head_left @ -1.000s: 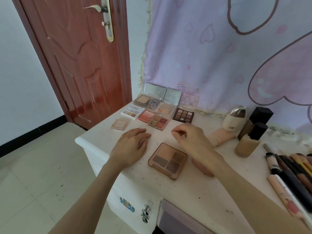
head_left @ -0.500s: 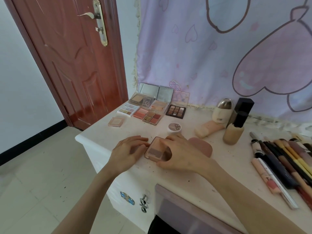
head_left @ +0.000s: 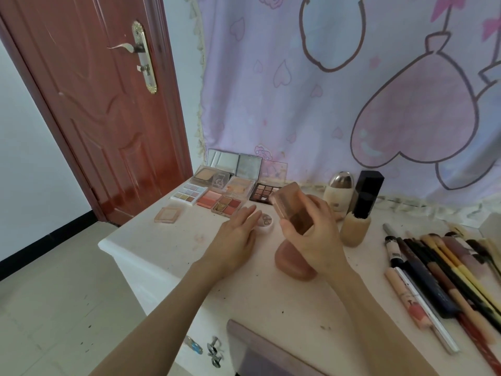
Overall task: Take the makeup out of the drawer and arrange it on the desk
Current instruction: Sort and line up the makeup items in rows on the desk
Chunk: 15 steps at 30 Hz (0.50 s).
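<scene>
My right hand [head_left: 311,240] grips a brown four-pan eyeshadow palette [head_left: 291,208], lifted off the white desk [head_left: 168,248] and tilted up. My left hand [head_left: 235,237] lies flat on the desk with straight fingers, its fingertips touching a small round white jar [head_left: 267,222]. Several open palettes [head_left: 217,196] sit in a group at the desk's back left. A pink oval compact [head_left: 292,264] lies under my right wrist. The open drawer's edge [head_left: 260,346] shows at the bottom.
A foundation bottle with a black cap [head_left: 357,221], a black box [head_left: 370,185] and a cream egg-shaped bottle [head_left: 339,191] stand at the back. Several brushes and pencils [head_left: 439,280] lie in a row on the right. A red door [head_left: 95,104] is on the left.
My right hand has picked the brown palette up off the desk and tilted it. My left hand let go of it and moved forward to the round jar.
</scene>
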{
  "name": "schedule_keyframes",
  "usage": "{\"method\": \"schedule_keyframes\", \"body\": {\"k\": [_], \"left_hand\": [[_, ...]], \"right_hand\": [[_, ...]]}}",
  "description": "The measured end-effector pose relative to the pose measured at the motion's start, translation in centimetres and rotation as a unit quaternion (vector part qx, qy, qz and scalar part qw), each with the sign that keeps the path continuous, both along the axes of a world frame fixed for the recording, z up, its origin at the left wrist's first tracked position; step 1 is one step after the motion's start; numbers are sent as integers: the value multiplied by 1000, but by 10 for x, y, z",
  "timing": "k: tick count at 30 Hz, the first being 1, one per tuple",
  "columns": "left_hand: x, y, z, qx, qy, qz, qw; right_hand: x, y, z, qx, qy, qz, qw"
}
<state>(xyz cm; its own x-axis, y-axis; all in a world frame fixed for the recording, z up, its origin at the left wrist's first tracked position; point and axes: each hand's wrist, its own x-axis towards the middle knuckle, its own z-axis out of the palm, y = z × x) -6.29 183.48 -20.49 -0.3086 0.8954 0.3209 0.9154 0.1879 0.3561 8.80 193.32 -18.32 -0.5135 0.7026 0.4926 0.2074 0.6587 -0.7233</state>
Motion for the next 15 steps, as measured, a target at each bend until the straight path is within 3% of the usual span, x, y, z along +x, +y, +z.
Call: {"method": "schedule_keyframes", "body": {"k": [3,10,15], "left_hand": [[0,13,2,-16,28,-26,999],[15,-15,-13,53,-40,-43,997],[25,-19,-11,57,-80,-49,994]], "right_hand": [[2,7,-3,12,6,-5,1000],[3,16,-12,-81,38,-4,996],[2,9,-14,-72,37,1,997]]}}
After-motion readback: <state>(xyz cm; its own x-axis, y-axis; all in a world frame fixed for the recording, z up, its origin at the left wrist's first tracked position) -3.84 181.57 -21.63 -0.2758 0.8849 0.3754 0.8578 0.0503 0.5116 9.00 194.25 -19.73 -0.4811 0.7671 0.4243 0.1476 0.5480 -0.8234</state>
